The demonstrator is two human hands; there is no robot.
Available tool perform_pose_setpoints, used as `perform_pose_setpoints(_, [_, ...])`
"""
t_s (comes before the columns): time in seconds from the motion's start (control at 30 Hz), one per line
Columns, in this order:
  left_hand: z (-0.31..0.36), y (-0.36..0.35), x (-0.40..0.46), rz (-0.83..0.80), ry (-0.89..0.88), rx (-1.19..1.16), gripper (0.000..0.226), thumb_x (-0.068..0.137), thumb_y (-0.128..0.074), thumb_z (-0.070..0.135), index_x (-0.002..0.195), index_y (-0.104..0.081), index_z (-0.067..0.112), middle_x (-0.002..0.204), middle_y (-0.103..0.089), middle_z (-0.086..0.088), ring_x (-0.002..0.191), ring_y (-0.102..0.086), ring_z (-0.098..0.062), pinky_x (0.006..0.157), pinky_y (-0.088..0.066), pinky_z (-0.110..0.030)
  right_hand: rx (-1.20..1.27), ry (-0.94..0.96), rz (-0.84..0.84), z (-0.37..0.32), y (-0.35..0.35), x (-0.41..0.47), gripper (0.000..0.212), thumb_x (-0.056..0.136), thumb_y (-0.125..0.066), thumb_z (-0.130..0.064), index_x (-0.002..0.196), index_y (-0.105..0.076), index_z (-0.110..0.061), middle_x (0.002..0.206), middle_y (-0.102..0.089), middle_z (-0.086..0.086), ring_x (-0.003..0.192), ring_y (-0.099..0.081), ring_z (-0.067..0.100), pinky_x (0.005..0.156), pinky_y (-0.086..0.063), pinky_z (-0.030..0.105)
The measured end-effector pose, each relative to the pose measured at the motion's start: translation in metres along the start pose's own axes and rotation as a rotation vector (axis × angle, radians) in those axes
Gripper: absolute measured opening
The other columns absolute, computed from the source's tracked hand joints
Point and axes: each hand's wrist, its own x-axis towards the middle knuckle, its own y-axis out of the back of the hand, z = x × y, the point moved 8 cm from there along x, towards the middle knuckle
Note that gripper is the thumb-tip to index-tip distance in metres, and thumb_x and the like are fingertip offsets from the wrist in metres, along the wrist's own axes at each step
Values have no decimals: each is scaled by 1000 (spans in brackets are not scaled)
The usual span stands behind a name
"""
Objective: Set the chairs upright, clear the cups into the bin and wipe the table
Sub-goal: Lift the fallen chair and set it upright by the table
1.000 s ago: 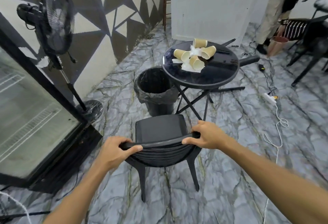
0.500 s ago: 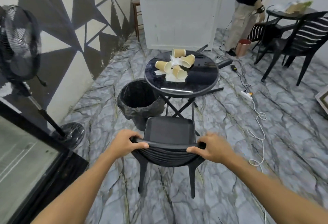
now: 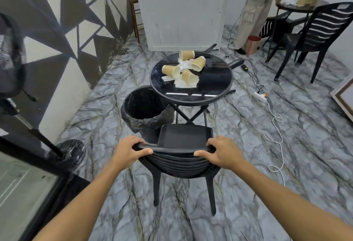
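Note:
A black plastic chair stands upright on its legs in front of me, its seat toward the round black table. My left hand and my right hand both grip the top rail of its backrest. Several tan paper cups lie on their sides on the table among crumpled white napkins. A black lined bin stands on the floor at the table's left. Behind the table, parts of another black chair lie on the floor, mostly hidden.
A standing fan and a glass-door fridge are at my left. A white cord and power strip trail over the marble floor at right. Further back are a white counter, a person, a second table and black chairs.
The chair in my hands has shifted closer to the table and squared up with it. My view has lifted and turned right, bringing more of the room's right side in.

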Motion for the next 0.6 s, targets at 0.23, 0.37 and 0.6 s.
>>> perform_pose_setpoints(0.23, [-10, -6, -3, -100, 9, 48, 64, 62, -57, 93, 79, -71, 32, 77, -67, 7, 78, -61, -7, 69, -45, -29, 138, -3, -115, 5, -6, -7, 68, 71, -51, -89, 67, -56, -22, 58, -47, -12, 58, -42, 2, 54, -29, 22])
perform_pose_setpoints(0.37, [-8, -19, -27, -212, 2, 110, 67, 62, -56, 93, 87, -70, 32, 84, -66, 9, 84, -59, -5, 72, -42, -25, 174, -16, -129, 0, -26, -42, 67, 74, -54, -86, 70, -55, -19, 62, -50, -7, 58, -43, 5, 53, -27, 21])
perform_pose_setpoints(0.6, [30, -30, -32, -260, 44, 269, 77, 73, -34, 95, 118, -64, 39, 123, -64, 17, 119, -56, -13, 108, -37, -54, 213, -173, -190, 6, -13, -53, 73, 76, -49, -86, 90, -64, -16, 88, -64, -1, 81, -60, 15, 70, -47, 34])
